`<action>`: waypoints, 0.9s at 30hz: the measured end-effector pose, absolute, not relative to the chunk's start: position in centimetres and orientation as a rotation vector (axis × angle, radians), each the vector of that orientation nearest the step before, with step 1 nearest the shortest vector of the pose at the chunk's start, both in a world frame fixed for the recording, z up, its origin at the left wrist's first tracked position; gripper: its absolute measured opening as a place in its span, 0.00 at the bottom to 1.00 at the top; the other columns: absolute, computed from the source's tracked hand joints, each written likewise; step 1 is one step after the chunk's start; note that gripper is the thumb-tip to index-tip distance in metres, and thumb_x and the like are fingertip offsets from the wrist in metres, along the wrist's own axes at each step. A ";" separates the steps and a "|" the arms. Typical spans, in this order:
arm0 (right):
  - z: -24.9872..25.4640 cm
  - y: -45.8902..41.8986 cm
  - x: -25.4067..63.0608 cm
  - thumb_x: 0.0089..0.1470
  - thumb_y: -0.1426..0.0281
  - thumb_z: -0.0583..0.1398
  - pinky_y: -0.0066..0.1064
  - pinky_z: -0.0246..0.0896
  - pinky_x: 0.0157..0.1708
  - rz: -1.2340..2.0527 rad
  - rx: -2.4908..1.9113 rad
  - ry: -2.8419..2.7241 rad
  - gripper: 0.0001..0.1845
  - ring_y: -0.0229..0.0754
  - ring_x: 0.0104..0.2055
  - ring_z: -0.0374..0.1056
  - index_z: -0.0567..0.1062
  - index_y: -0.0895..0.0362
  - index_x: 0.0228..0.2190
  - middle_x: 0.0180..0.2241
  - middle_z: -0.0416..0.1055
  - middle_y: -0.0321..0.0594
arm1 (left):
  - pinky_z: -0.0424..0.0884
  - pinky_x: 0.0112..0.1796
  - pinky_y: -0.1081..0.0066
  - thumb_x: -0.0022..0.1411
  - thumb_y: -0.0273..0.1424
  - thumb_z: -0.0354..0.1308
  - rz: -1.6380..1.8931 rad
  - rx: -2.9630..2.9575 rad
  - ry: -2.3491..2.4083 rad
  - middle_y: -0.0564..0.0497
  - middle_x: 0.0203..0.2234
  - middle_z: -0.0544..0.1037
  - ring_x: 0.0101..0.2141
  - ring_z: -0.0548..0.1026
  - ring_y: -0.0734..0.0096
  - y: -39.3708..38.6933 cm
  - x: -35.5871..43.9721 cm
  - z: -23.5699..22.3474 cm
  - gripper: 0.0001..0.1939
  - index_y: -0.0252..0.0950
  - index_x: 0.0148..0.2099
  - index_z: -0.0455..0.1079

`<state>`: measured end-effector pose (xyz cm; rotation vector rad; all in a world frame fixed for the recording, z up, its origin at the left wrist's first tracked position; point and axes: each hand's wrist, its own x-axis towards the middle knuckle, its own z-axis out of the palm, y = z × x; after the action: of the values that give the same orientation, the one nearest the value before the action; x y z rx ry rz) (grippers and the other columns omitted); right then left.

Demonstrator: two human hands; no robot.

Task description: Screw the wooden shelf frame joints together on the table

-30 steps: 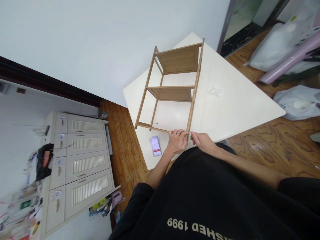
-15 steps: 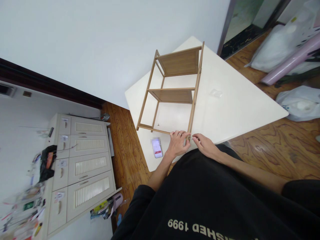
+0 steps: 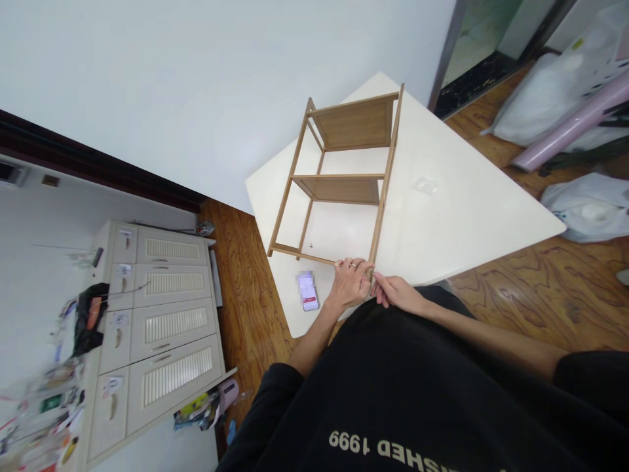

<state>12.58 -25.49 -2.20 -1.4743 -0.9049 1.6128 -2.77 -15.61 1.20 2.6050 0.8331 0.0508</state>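
Note:
A wooden two-tier shelf (image 3: 335, 190) lies on its side on a white table (image 3: 452, 216). My left hand (image 3: 350, 283) wraps round its near right corner, fingers over the bottom rail and leg. Close against the outer side of that corner, my right hand (image 3: 397, 292) is closed, thumb and fingers pinched on a small thin metal tool that looks like a hex key; the fingers mostly cover it. Inside the frame, on the tabletop, lies a tiny metal screw (image 3: 310, 246). A lit phone (image 3: 308, 291) rests left of my left hand.
A small clear plastic bag (image 3: 425, 186) lies on the table's right part. To the left stands a white cabinet (image 3: 162, 328) with cluttered top. White plastic bags (image 3: 590, 206) and a pink roll (image 3: 565, 134) are on the wooden floor at right. The wall meets the table's far side.
My right hand drew slightly away, showing the thin metal tool at the corner, then turned and came back in against it. My left hand kept its hold on the shelf.

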 end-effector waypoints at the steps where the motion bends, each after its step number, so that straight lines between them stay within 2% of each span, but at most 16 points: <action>1: -1.7 -25.5 12.3 0.66 0.47 0.49 0.27 0.54 0.18 1.758 -1.361 -0.669 0.32 0.34 0.16 0.58 0.73 0.57 0.23 0.16 0.66 0.36 | 0.57 0.54 0.54 0.61 0.27 0.49 0.042 2.606 0.833 0.49 0.53 0.75 0.51 0.68 0.59 -15.6 -2.8 1.2 0.21 0.42 0.56 0.67; 4: -0.7 -24.9 12.2 0.68 0.59 0.52 0.20 0.43 0.12 2.012 -0.987 -0.082 0.23 0.29 0.14 0.47 0.70 0.58 0.24 0.15 0.58 0.29 | 0.57 0.54 0.53 0.62 0.27 0.48 0.036 2.609 0.837 0.49 0.53 0.75 0.50 0.68 0.59 -15.6 -2.7 1.2 0.21 0.43 0.56 0.67; 6: -0.2 -24.5 12.3 0.69 0.65 0.50 0.18 0.42 0.11 2.074 -0.863 0.098 0.21 0.29 0.14 0.45 0.70 0.58 0.25 0.15 0.57 0.29 | 0.57 0.54 0.53 0.62 0.26 0.48 0.046 2.610 0.841 0.49 0.52 0.75 0.50 0.69 0.60 -15.6 -2.7 1.2 0.20 0.43 0.55 0.67; 8: 0.1 -24.4 12.5 0.69 0.64 0.49 0.19 0.46 0.12 2.074 -0.906 0.096 0.22 0.29 0.14 0.50 0.71 0.58 0.26 0.16 0.61 0.31 | 0.57 0.53 0.54 0.61 0.26 0.49 0.048 2.610 0.841 0.49 0.52 0.75 0.50 0.69 0.59 -15.6 -2.7 1.2 0.21 0.43 0.55 0.67; 10: 0.4 -24.8 12.5 0.69 0.56 0.47 0.22 0.52 0.14 2.016 -1.079 -0.095 0.27 0.32 0.16 0.58 0.73 0.58 0.27 0.18 0.67 0.37 | 0.57 0.54 0.54 0.61 0.26 0.49 0.038 2.608 0.847 0.50 0.52 0.75 0.50 0.69 0.59 -15.5 -2.6 1.2 0.21 0.43 0.55 0.68; 13: 0.5 -26.0 12.9 0.65 0.46 0.49 0.29 0.62 0.22 1.677 -1.468 -0.722 0.30 0.39 0.23 0.68 0.74 0.56 0.31 0.25 0.74 0.42 | 0.57 0.54 0.54 0.61 0.26 0.50 0.022 2.602 0.858 0.50 0.52 0.75 0.51 0.69 0.59 -15.6 -2.6 1.2 0.21 0.44 0.56 0.68; 16: 0.3 -26.8 13.8 0.61 0.46 0.56 0.36 0.67 0.35 1.099 -1.724 -1.364 0.24 0.45 0.31 0.72 0.75 0.54 0.41 0.34 0.77 0.45 | 0.58 0.54 0.54 0.62 0.26 0.49 0.027 2.602 0.845 0.50 0.52 0.75 0.51 0.69 0.60 -15.6 -2.6 1.3 0.20 0.43 0.56 0.67; 18: 0.0 -26.7 14.2 0.63 0.49 0.55 0.39 0.67 0.39 0.821 -1.745 -1.633 0.23 0.48 0.36 0.72 0.74 0.55 0.43 0.38 0.77 0.48 | 0.58 0.54 0.54 0.64 0.27 0.49 0.049 2.602 0.825 0.50 0.52 0.76 0.51 0.70 0.60 -15.5 -2.7 1.4 0.19 0.43 0.56 0.67; 21: -0.4 -26.0 14.6 0.69 0.55 0.48 0.37 0.64 0.38 0.638 -1.701 -1.885 0.22 0.48 0.36 0.71 0.74 0.55 0.35 0.33 0.75 0.49 | 0.59 0.56 0.54 0.65 0.32 0.52 0.091 2.588 0.790 0.49 0.53 0.75 0.53 0.70 0.60 -15.3 -3.0 1.4 0.18 0.43 0.57 0.65; 23: -0.5 -25.5 14.7 0.70 0.58 0.46 0.36 0.62 0.37 0.594 -1.684 -1.967 0.23 0.47 0.33 0.69 0.72 0.54 0.31 0.29 0.73 0.48 | 0.59 0.58 0.54 0.63 0.35 0.56 0.130 2.569 0.793 0.46 0.55 0.74 0.54 0.71 0.60 -15.2 -3.2 1.4 0.24 0.40 0.60 0.62; 27: -0.3 -25.3 14.8 0.70 0.56 0.46 0.36 0.60 0.36 0.573 -1.676 -1.967 0.24 0.46 0.32 0.68 0.72 0.54 0.30 0.28 0.72 0.47 | 0.58 0.64 0.50 0.61 0.39 0.61 0.258 2.572 0.933 0.39 0.60 0.69 0.62 0.66 0.55 -16.0 -3.6 1.8 0.31 0.36 0.63 0.57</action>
<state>14.75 -25.34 -0.29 -1.6764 -1.9670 0.5735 -3.60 -16.03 1.80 2.5725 0.9332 0.2578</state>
